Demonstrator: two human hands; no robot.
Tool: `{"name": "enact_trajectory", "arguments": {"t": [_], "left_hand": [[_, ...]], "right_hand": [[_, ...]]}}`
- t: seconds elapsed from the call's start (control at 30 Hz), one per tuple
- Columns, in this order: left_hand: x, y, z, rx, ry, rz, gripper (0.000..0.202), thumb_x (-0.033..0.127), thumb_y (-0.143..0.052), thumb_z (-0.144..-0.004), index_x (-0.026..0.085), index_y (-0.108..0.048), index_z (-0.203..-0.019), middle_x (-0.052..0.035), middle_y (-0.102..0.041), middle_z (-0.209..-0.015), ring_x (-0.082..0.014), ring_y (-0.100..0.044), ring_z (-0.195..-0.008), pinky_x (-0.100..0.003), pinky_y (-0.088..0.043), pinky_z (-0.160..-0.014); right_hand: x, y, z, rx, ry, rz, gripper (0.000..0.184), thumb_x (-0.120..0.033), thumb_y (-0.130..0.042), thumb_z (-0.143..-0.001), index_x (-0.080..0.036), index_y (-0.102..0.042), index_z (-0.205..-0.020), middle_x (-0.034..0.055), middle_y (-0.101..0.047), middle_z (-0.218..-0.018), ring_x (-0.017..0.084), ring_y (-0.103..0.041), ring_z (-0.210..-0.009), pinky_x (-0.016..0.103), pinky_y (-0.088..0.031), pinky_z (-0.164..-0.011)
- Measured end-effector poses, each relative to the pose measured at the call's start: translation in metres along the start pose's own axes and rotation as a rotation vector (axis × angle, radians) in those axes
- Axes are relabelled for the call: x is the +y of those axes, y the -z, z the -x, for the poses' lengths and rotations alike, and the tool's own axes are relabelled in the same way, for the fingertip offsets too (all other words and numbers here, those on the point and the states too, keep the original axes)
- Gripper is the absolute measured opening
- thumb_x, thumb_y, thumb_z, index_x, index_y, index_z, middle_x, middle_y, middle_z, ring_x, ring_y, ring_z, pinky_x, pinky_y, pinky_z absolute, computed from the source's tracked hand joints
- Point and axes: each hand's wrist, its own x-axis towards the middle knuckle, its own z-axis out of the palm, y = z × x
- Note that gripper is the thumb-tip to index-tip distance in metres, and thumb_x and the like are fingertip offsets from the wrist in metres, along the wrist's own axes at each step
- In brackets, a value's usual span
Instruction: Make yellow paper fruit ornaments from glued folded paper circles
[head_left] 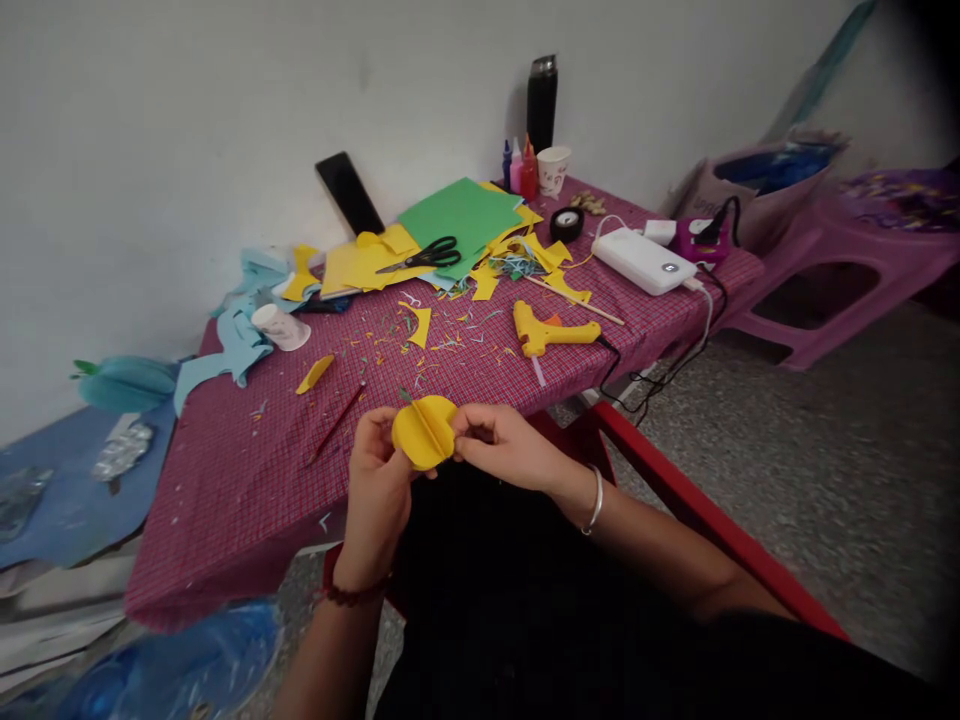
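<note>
Both my hands hold a round yellow paper piece (424, 432) with folded flaps, just in front of the near edge of the table (225, 490). My left hand (375, 490) grips its left side with closed fingers. My right hand (502, 445) pinches its right edge. On the checked magenta cloth beyond lie a yellow glue gun (551, 332), black scissors (424, 255) on yellow and green paper sheets (457, 215), and a red pencil (335, 422).
Paper scraps litter the cloth. A tipped paper cup (281, 327), a white power bank (643, 260), a tape roll (566, 222), glue bottles (521, 168), a black flask (541, 100) and a phone (349, 192) stand farther back. A purple plastic stool (840, 270) is at right.
</note>
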Motion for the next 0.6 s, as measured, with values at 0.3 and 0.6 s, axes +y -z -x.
{"name": "enact_trajectory", "arguments": {"t": [0.3,0.6], "left_hand": [[-0.004,0.005,0.005,0.015,-0.278,-0.234,0.015,0.018,-0.065,-0.08,0.022,-0.057,-0.092,0.0024,-0.061,-0.079,-0.0103,-0.059,-0.068,-0.02,-0.048,-0.062],[0.003,0.01,0.006,-0.074,-0.255,-0.247,0.016,0.033,-0.063,-0.077,0.018,-0.063,-0.072,0.0009,-0.058,-0.068,-0.0135,-0.052,-0.063,-0.024,-0.043,-0.061]], "right_hand": [[-0.009,0.001,0.011,0.09,0.316,0.451,0.013,-0.008,-0.051,-0.081,-0.02,-0.051,-0.076,-0.0013,-0.052,-0.076,0.013,-0.05,-0.069,0.025,-0.038,-0.064],[-0.011,-0.003,0.012,0.092,0.393,0.576,0.013,-0.009,-0.049,-0.084,-0.02,-0.053,-0.079,0.0008,-0.054,-0.077,0.014,-0.051,-0.07,0.026,-0.039,-0.065]]}}
